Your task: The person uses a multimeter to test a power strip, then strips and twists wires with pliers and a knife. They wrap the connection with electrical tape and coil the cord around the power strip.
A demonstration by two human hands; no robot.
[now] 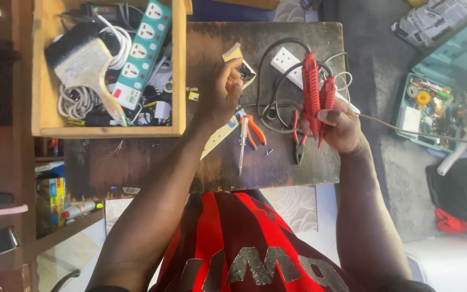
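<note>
Red test probes [315, 89] are standing upright in the right hand [342, 128], which is gripping them above the dark wooden board [136, 162]. The left hand [221, 92] is pinching a small dark part [244, 73] over the board, beside a wooden box [178, 70]. A screwdriver [242, 143] and orange-handled pliers [255, 130] are lying between the hands.

Head camera, looking straight down (close) over workbench [277, 167]
</note>
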